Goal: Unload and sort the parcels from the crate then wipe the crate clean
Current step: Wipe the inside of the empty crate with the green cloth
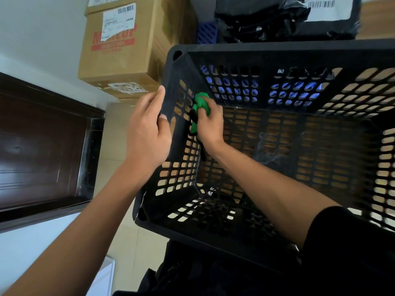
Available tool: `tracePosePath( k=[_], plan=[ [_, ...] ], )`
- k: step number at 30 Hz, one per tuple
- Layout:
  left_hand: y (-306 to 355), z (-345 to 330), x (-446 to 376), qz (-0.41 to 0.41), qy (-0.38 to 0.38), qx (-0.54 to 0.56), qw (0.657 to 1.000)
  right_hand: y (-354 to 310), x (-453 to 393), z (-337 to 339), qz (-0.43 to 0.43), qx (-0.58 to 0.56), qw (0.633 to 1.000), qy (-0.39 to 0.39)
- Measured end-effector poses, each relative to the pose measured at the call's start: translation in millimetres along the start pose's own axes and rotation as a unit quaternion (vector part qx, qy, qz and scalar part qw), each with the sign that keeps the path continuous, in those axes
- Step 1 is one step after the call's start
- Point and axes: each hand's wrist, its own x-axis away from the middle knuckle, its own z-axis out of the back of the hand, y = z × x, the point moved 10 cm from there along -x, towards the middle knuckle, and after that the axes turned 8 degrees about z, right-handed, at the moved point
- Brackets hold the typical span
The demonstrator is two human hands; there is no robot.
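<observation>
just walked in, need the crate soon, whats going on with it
A person is wiping the black crate. The left hand grips the crate's left wall over its rim, while the right hand holds a bunched green cloth against the inside of that wall. No parcels show inside the crate. A cardboard box stands beyond its left corner, and parcels in black wrap lie behind it.
</observation>
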Motion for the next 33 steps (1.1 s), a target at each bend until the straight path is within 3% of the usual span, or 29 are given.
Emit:
tracePosePath(
  k=[6, 9, 18, 24, 33],
  plan=[
    [2, 2, -1, -0.010, 0.008, 0.010, 1.000, -60, 26, -9, 0.139, -0.030, 0.989, 0.034],
    [2, 3, -1, -0.008, 0.008, 0.016, 1.000, -47, 33, -23, 0.182, 0.077, 0.980, 0.004],
    [0, 2, -1, 0.010, 0.003, 0.035, 0.999, 55, -8, -7, 0.004, 0.152, 0.988, -0.041],
    [0, 2, -2, 0.014, 0.003, 0.036, 0.999, 56, -25, 1, -0.023, 0.182, 0.982, -0.042],
    [0, 2, -2, 0.007, 0.007, 0.035, 0.999, 24, 13, -1, -0.045, 0.031, 0.998, -0.033]
  ],
)
